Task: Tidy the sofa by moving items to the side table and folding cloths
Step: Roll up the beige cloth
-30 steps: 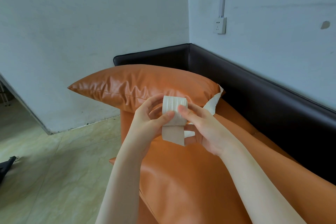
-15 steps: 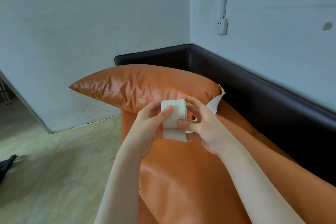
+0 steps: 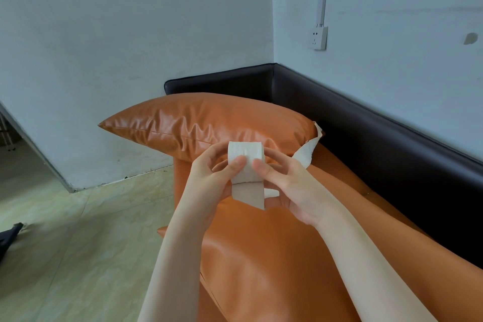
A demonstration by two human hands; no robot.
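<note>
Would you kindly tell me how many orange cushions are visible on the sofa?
2. One pillow leans against the dark armrest at the far end; the seat cushion lies flat beneath the forearms, nearer the camera. More may lie out of view to the right.

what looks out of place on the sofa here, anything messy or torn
The paper roll held in both hands has come unwound: a loose strip with a ragged edge trails from it to the right corner of the orange cushion. Another flap hangs below the left hand and right hand.
</note>
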